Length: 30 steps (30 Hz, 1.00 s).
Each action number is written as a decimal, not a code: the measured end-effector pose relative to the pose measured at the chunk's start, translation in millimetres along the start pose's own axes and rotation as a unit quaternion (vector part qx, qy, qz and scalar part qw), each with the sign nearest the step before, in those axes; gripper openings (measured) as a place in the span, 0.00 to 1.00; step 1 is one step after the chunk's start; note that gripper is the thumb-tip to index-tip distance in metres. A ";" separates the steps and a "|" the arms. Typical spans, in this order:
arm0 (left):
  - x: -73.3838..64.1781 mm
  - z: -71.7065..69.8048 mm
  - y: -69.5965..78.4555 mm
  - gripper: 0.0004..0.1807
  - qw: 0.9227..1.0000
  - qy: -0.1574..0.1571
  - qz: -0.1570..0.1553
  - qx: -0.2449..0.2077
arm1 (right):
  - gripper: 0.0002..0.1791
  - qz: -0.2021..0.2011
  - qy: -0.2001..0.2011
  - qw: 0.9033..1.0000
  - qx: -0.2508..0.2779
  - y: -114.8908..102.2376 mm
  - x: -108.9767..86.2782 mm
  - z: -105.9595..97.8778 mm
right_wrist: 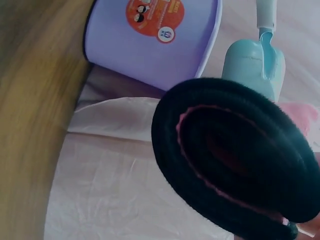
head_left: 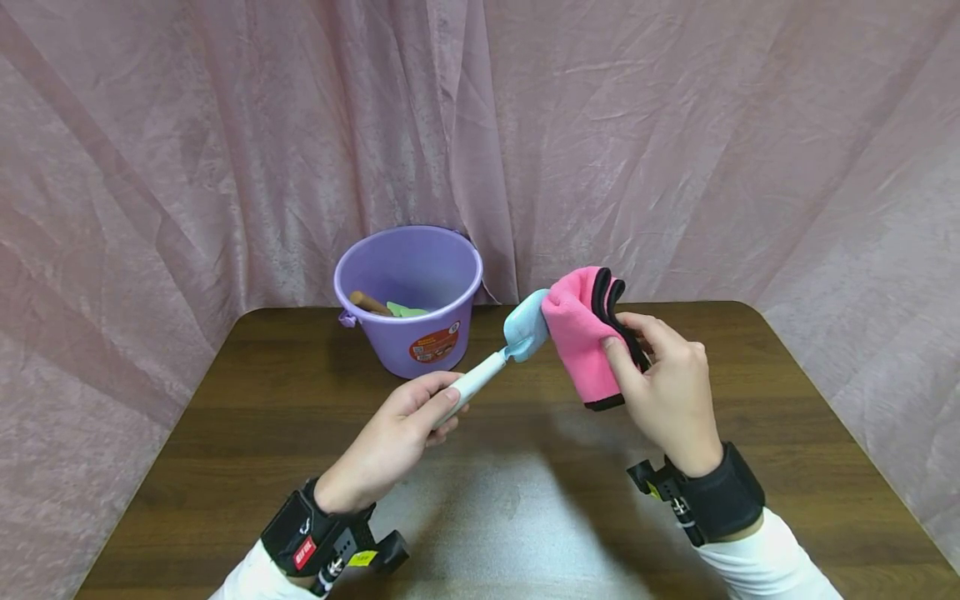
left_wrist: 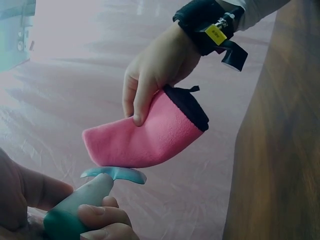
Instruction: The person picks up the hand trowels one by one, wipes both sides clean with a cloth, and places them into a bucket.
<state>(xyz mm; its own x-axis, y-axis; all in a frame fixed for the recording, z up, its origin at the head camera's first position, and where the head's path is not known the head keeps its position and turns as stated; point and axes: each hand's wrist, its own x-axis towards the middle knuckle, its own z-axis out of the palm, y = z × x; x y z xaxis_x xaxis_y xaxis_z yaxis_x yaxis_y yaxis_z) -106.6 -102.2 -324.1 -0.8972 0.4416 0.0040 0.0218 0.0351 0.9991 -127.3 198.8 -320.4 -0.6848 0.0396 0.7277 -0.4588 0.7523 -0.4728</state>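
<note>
My left hand point(head_left: 405, 425) grips the pale handle of a small light-blue hand trowel point(head_left: 526, 325), its blade raised above the table and pointing up to the right. A folded pink cloth point(head_left: 581, 333) with black edging is pinched between the thumb and fingers of my right hand point(head_left: 671, 387). In the left wrist view the cloth point(left_wrist: 145, 140) touches the trowel blade point(left_wrist: 125, 175). From the right wrist, the cloth's dark folded edge point(right_wrist: 200, 95) covers part of the blade point(right_wrist: 245, 62); the fingers there are mostly hidden.
A purple bucket point(head_left: 442, 242) with a red label stands at the back of the wooden table point(head_left: 262, 467), left of the trowel. Inside it lie a brown handle point(head_left: 369, 303) and a green piece point(head_left: 405, 311). A pink curtain point(head_left: 637, 150) hangs behind the table.
</note>
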 end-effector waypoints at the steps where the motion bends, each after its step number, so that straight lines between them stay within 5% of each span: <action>1: -0.1 0.0 0.2 0.13 1.000 0.000 0.000 0.000 | 0.12 0.009 -0.003 1.000 0.000 0.8 0.1 -0.1; 9: -0.5 -0.4 1.7 0.14 1.000 -0.001 0.002 -0.001 | 0.12 0.087 -0.035 0.996 -0.002 3.2 0.6 -0.4; 14: -0.2 -0.3 2.0 0.14 1.000 -0.001 0.005 -0.003 | 0.12 0.092 -0.038 0.995 -0.004 3.2 0.5 -0.6; 22: -0.2 -0.5 2.4 0.14 1.000 -0.002 0.006 -0.003 | 0.13 0.001 -0.005 1.000 0.005 0.0 -0.6 -0.4; 30: -0.9 -0.2 2.7 0.14 1.000 0.000 0.000 -0.005 | 0.14 -0.099 0.005 0.995 0.001 -7.1 -0.5 -0.5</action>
<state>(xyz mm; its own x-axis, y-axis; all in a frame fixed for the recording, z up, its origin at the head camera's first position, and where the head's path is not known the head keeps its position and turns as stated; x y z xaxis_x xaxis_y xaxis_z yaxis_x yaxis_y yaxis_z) -105.9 -102.7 -321.4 -0.8970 0.4420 0.0047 0.0181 0.0263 0.9995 -123.4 193.8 -317.1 -0.5747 -0.1026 0.8119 -0.5859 0.7443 -0.3206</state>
